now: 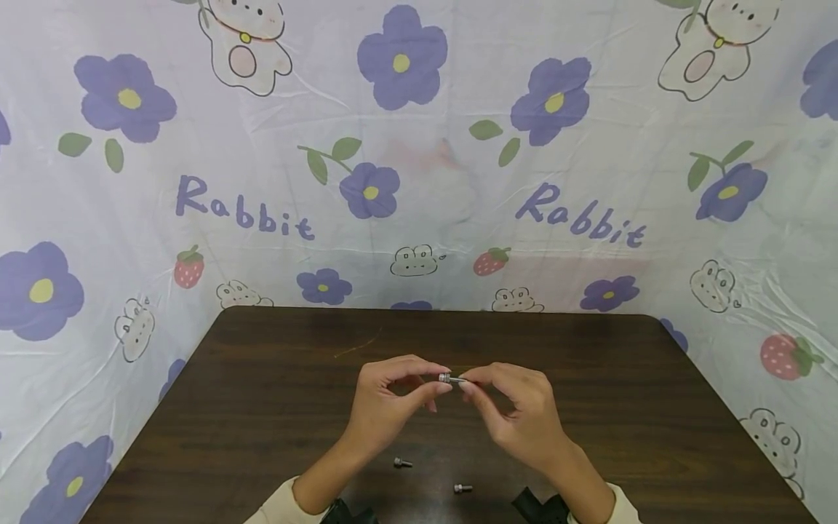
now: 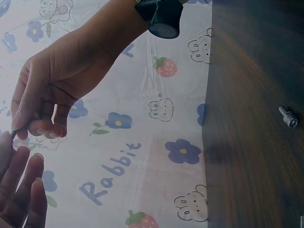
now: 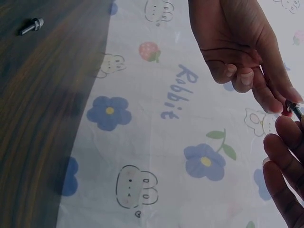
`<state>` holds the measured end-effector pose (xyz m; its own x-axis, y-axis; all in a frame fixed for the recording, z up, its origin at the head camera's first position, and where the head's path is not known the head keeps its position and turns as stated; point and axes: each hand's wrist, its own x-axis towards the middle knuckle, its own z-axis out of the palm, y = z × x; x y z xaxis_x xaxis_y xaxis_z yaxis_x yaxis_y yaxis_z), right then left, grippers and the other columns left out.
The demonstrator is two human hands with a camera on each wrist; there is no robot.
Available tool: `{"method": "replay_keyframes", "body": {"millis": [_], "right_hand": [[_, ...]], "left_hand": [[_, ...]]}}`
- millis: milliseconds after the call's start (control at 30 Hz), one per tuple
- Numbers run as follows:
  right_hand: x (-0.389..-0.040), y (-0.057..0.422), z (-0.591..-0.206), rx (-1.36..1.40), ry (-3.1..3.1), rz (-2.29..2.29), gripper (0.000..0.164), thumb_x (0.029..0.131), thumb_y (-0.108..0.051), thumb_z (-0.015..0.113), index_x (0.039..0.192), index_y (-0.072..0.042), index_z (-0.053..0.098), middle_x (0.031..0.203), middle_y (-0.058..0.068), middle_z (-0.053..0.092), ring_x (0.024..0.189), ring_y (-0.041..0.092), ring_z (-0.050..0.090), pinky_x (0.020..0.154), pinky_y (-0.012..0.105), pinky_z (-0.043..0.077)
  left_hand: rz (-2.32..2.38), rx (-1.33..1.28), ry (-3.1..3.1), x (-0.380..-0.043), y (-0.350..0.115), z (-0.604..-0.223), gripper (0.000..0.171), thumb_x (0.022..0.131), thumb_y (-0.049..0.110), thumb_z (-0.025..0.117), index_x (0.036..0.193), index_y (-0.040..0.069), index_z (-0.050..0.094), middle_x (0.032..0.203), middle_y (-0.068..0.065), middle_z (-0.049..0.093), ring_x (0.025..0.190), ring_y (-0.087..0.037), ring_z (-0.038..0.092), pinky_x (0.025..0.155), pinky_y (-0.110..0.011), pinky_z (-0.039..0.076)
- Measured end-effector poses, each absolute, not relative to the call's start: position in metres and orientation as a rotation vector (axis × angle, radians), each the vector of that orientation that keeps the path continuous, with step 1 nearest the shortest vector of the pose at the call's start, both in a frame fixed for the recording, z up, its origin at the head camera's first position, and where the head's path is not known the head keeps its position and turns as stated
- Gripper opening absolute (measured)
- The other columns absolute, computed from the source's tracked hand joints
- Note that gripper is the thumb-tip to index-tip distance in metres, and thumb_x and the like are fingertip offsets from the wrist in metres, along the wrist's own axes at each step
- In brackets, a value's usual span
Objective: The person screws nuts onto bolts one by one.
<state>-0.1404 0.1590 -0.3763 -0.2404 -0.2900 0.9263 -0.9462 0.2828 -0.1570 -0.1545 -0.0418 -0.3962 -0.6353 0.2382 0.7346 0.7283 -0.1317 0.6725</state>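
Observation:
Between my two hands, above the middle of the table, is a small silver bolt (image 1: 452,378) held about level. My left hand (image 1: 382,400) pinches its head between thumb and forefinger. The thumb and forefinger of my right hand (image 1: 527,407) pinch the shank's other end. The right wrist view shows part of this bolt (image 3: 295,110) at the fingertips; in the left wrist view fingers mostly cover it. Two similar bolts lie on the table nearer to me, one loose bolt (image 1: 402,463) below the left hand and another bolt (image 1: 463,488) farther right.
The dark wooden table (image 1: 275,407) has rounded far corners. A patterned cloth (image 1: 452,189) hangs behind it and along both sides. Black wrist-worn gear (image 1: 542,506) sits by each forearm. A thin yellowish strand (image 1: 358,344) lies toward the table's back.

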Motion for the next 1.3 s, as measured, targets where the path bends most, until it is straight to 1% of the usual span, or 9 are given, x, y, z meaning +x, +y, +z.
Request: {"method": "replay_keyframes", "body": {"millis": [133,267,367,500,733,933,1167,1233,1300], "right_hand": [[-0.1397,0.1583,-0.3760,1.135,-1.713,0.984,0.022,0.102,-0.021,0.064,0.090,-0.003,0.071,0.071,0.000,0.068,0.060,0.010,0.064,0.057,0.020,0.053],[-0.1392,0.1580,-0.3758,1.126,-1.716,0.981,0.023,0.102,-0.021,0.064,0.090,-0.004,0.071,0.071,-0.001,0.068,0.060,0.010,0.064,0.057,0.020,0.053],[-0.1393,0.1582,-0.3758,1.119,-1.717,0.979,0.023,0.102,-0.022,0.064,0.090,-0.004,0.071,0.070,0.000,0.068,0.060,0.010,0.064,0.057,0.020,0.054],[-0.1395,0.1587,-0.3757,1.120,-1.720,0.976,0.023,0.103,-0.022,0.064,0.090,-0.003,0.071,0.071,0.000,0.068,0.060,0.011,0.064,0.058,0.020,0.054],[-0.1403,0.1584,-0.3762,1.141,-1.721,0.974,0.023,0.103,-0.021,0.063,0.091,-0.003,0.071,0.072,0.000,0.068,0.061,0.011,0.065,0.059,0.020,0.054],[-0.1404,0.1581,-0.3764,1.148,-1.716,0.975,0.022,0.103,-0.021,0.063,0.091,-0.003,0.071,0.072,0.000,0.068,0.061,0.011,0.065,0.059,0.020,0.054],[-0.1397,0.1579,-0.3777,1.156,-1.718,0.977,0.022,0.103,-0.020,0.063,0.092,-0.003,0.071,0.072,0.001,0.068,0.061,0.011,0.065,0.059,0.021,0.054],[-0.1397,0.1580,-0.3778,1.162,-1.719,0.980,0.021,0.102,-0.019,0.064,0.092,-0.003,0.071,0.072,0.001,0.069,0.061,0.011,0.065,0.059,0.021,0.055],[-0.1395,0.1582,-0.3779,1.157,-1.721,0.980,0.020,0.102,-0.019,0.065,0.092,-0.003,0.071,0.072,0.001,0.069,0.061,0.010,0.065,0.059,0.021,0.054]], "left_hand": [[-1.853,-1.047,-1.797,-0.1533,-0.0423,-0.3956,0.011,0.088,-0.001,0.077,0.098,0.003,0.078,0.082,-0.009,0.073,0.054,-0.016,0.066,0.048,-0.032,0.056],[-1.884,-1.046,-1.780,-0.1537,-0.0422,-0.3966,0.009,0.091,-0.001,0.073,0.099,0.002,0.077,0.082,-0.011,0.073,0.053,-0.018,0.066,0.048,-0.034,0.056],[-1.877,-1.066,-1.756,-0.1551,-0.0425,-0.3980,0.022,0.088,-0.005,0.074,0.109,0.000,0.073,0.088,-0.015,0.074,0.053,-0.020,0.066,0.048,-0.033,0.056],[-1.840,-1.106,-1.746,-0.1557,-0.0438,-0.3970,0.042,0.081,-0.009,0.080,0.120,0.002,0.070,0.098,-0.015,0.075,0.055,-0.020,0.067,0.048,-0.029,0.055],[-1.778,-1.174,-1.740,-0.1560,-0.0439,-0.3951,0.026,0.082,-0.008,0.079,0.106,0.001,0.076,0.096,-0.012,0.074,0.058,-0.018,0.068,0.051,-0.032,0.058],[-1.779,-1.156,-1.756,-0.1557,-0.0427,-0.3951,0.021,0.083,-0.007,0.078,0.103,0.001,0.077,0.089,-0.013,0.074,0.057,-0.017,0.067,0.050,-0.030,0.057],[-1.853,-1.126,-1.796,-0.1544,-0.0421,-0.3950,0.009,0.092,-0.002,0.072,0.093,0.005,0.078,0.081,-0.009,0.073,0.055,-0.018,0.066,0.048,-0.030,0.055],[-1.878,-1.109,-1.816,-0.1542,-0.0421,-0.3951,0.013,0.096,0.000,0.069,0.087,0.005,0.077,0.078,-0.008,0.073,0.054,-0.018,0.066,0.048,-0.034,0.055],[-1.884,-1.079,-1.844,-0.1544,-0.0422,-0.3955,0.025,0.100,0.003,0.064,0.078,0.007,0.076,0.075,-0.007,0.072,0.054,-0.018,0.066,0.048,-0.034,0.056]]}}
